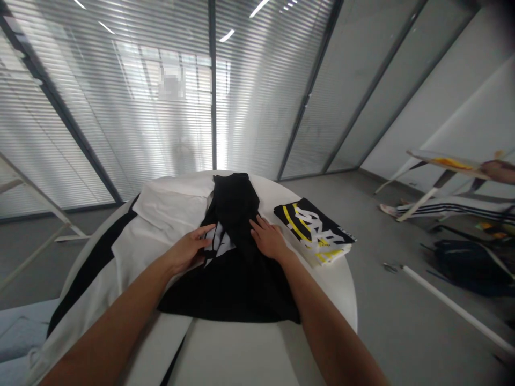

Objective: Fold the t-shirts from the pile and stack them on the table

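Note:
A black garment (233, 284) lies partly folded on the white round table (322, 316), its narrower part pointing away from me. A grey-and-white print (219, 241) shows in a gap near its middle. At the left edge of this gap is my left hand (189, 249), fingers apart and touching the cloth. My right hand (267, 238) rests flat on the garment's right side with its fingers spread. To the right sits a folded black, yellow and white printed garment (316, 228), apart from both hands.
White cloth (161, 230) with black parts spreads over the table's left side. Glass partitions with blinds (169, 134) stand behind. On the right are another table (450, 161), a person's hand (499, 170), a dark bag (475, 265) and a white pole (454, 305) on the floor.

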The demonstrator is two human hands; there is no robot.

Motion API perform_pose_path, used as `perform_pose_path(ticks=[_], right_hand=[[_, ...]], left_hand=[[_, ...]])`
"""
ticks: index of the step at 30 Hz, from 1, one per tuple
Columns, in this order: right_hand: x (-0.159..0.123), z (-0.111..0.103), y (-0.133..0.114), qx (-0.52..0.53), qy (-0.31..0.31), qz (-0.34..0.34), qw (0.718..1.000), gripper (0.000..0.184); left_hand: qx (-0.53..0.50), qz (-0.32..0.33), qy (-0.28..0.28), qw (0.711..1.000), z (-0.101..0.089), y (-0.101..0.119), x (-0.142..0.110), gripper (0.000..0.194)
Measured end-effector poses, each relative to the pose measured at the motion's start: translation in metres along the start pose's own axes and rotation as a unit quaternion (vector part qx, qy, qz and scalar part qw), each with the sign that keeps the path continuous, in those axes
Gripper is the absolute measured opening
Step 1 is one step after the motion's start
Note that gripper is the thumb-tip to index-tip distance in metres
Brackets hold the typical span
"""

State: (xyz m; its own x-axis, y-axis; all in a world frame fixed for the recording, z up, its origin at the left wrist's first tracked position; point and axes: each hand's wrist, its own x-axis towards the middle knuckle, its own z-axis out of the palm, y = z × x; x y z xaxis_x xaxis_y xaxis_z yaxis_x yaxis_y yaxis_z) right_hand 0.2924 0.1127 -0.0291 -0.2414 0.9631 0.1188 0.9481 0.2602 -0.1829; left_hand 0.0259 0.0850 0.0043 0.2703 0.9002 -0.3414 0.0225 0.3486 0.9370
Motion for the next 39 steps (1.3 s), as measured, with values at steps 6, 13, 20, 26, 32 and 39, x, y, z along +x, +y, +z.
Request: perform_pose_path(ticks=[6, 13, 20, 26, 32, 39], right_hand=[[-0.007, -0.007, 0.01, -0.003, -0.029, -0.004, 1.0, 0.051], [-0.018, -0.029, -0.005, 0.005, -0.056, -0.045, 0.997, 0.051], [-0.022, -0.043, -0.025, 0.105, -0.118, -0.128, 0.979, 0.063], [-0.031, -0.061, -0.039, 0.171, -0.22, -0.136, 0.951, 0.062], [-0.038, -0.051, -0.038, 0.128, -0.275, -0.107, 0.947, 0.103], [-0.029, -0.052, -0.02, 0.083, -0.285, -0.074, 0.952, 0.107]], left_hand=[[0.023, 0.009, 0.023, 0.999, -0.002, -0.01, -0.001, 0.062], [0.369, 0.158, 0.087, 0.912, -0.017, -0.003, -0.007, 0.045], [0.506, 0.187, 0.08, 0.838, -0.028, -0.004, -0.004, 0.042], [0.559, 0.19, 0.031, 0.807, -0.03, -0.001, -0.011, 0.054], [0.535, 0.163, -0.047, 0.827, -0.033, 0.01, -0.028, 0.071], [0.586, 0.207, 0.017, 0.783, -0.018, -0.002, -0.018, 0.063]])
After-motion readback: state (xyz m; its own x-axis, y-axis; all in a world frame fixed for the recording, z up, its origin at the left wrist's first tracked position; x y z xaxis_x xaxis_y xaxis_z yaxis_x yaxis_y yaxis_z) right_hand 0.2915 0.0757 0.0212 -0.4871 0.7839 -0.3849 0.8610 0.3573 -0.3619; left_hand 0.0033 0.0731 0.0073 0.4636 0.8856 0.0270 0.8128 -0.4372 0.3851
